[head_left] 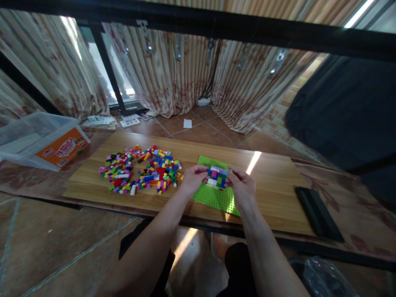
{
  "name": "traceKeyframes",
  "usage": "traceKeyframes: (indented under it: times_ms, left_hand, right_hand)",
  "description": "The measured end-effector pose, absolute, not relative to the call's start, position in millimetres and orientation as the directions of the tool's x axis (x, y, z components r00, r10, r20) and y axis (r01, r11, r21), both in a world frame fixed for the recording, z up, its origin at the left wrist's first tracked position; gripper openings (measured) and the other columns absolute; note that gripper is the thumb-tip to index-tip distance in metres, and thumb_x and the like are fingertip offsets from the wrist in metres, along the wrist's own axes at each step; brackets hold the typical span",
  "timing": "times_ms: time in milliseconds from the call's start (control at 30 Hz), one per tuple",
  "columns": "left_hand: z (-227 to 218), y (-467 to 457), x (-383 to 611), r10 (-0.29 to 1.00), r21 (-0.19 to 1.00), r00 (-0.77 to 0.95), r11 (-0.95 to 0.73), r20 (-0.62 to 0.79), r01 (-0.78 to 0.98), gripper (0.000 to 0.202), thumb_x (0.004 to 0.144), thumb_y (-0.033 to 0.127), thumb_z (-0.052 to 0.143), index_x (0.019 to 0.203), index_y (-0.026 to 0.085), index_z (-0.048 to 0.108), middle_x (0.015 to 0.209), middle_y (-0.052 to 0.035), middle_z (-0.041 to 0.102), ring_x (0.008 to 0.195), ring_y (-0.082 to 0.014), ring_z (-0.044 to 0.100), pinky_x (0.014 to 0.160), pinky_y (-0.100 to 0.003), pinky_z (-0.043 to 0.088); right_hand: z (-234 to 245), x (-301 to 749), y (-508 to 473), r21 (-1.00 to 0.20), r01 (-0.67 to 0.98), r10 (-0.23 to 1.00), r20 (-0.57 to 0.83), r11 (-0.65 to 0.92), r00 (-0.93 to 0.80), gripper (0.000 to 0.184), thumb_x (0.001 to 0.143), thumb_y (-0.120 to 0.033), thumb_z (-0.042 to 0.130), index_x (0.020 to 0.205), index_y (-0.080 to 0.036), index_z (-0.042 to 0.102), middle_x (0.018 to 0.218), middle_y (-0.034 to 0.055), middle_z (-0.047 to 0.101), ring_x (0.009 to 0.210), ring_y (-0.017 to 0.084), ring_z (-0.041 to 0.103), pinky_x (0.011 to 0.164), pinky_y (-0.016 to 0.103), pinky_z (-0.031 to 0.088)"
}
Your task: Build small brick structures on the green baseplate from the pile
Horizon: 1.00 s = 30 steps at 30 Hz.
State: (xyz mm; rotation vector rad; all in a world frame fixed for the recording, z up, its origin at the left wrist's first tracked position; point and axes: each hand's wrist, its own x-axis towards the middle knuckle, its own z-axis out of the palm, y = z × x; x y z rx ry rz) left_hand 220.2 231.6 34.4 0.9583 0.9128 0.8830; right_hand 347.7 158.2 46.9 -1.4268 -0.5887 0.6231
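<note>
A small build of toy building bricks (216, 176), in blue, white, green and pink, is over the bright green baseplate (216, 201). I cannot tell whether it is fixed to the plate or lifted just off it. At its left edge, my left hand (194, 178) is closed, with thumb and fingers gripping the side. My right hand (243, 184) grips the opposite edge, its fingertips bent around the corner. A small light green piece seems to show by the right fingertips, partly hidden.
Loose coloured bricks (167, 167) lie spread in a ring on the wooden board (272, 185), left of the baseplate. A clear plastic bin (40, 128) with an orange label stands far left. A long black object (318, 212) lies at the right. A dark bar (198, 18) crosses above.
</note>
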Motion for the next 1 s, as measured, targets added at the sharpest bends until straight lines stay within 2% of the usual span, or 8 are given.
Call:
traceKeyframes:
  times_ms: [233, 367, 800, 900, 1000]
  left_hand:
    - [22.6, 236.8, 224.6, 0.950, 0.995, 0.300, 0.095, -0.081, -0.032, 0.012, 0.066, 0.007, 0.067, 0.074, 0.016, 0.070, 0.062, 0.0006, 0.064, 0.059, -0.0110, 0.056, 0.061, -0.022, 0.043]
    - [23.0, 236.2, 226.4, 0.957, 0.999, 0.288, 0.031, -0.038, 0.031, 0.008, 0.067, 0.013, 0.069, 0.075, 0.016, 0.071, 0.067, -0.0009, 0.066, 0.063, -0.0125, 0.057, 0.062, -0.023, 0.043]
    - [21.4, 234.4, 228.0, 0.933, 0.999, 0.359, -0.010, -0.004, 0.038, 0.023, 0.067, 0.027, 0.075, 0.083, 0.013, 0.069, 0.066, -0.0003, 0.063, 0.060, -0.0111, 0.054, 0.060, -0.022, 0.042]
    - [21.9, 234.8, 227.3, 0.932, 0.999, 0.363, -0.021, 0.002, 0.046, 0.018, 0.073, 0.028, 0.068, 0.082, 0.012, 0.069, 0.066, -0.0012, 0.064, 0.059, -0.0111, 0.054, 0.058, -0.022, 0.041]
    - [21.8, 235.7, 227.6, 0.933, 0.999, 0.359, 0.013, -0.029, 0.047, 0.017, 0.080, 0.023, 0.056, 0.081, 0.012, 0.069, 0.058, 0.0010, 0.058, 0.052, -0.0095, 0.050, 0.053, -0.021, 0.038]
  right_hand:
    - [50.1, 346.8, 158.6, -0.996, -0.084, 0.698, -0.032, 0.041, 0.715, 0.039, 0.059, -0.037, 0.073, 0.089, -0.014, 0.071, 0.061, -0.0026, 0.060, 0.049, 0.010, 0.053, 0.043, 0.024, 0.047]
    - [52.0, 345.4, 159.1, -0.995, -0.097, 0.692, -0.045, 0.038, 0.721, 0.037, 0.058, -0.036, 0.074, 0.087, -0.014, 0.070, 0.060, -0.0029, 0.061, 0.048, 0.009, 0.052, 0.042, 0.024, 0.047]
    - [52.5, 345.5, 158.7, -0.994, -0.100, 0.689, -0.050, 0.033, 0.723, 0.039, 0.057, -0.038, 0.074, 0.088, -0.014, 0.070, 0.057, -0.0036, 0.059, 0.047, 0.010, 0.052, 0.043, 0.024, 0.046]
    - [50.8, 346.2, 158.2, -0.996, -0.083, 0.693, -0.039, 0.030, 0.720, 0.040, 0.058, -0.039, 0.074, 0.089, -0.014, 0.071, 0.057, -0.0037, 0.058, 0.046, 0.010, 0.052, 0.043, 0.025, 0.046]
    - [50.3, 346.2, 157.6, -0.998, -0.060, 0.695, -0.026, 0.025, 0.719, 0.041, 0.059, -0.040, 0.073, 0.090, -0.013, 0.071, 0.059, -0.0029, 0.059, 0.047, 0.010, 0.052, 0.044, 0.025, 0.047]
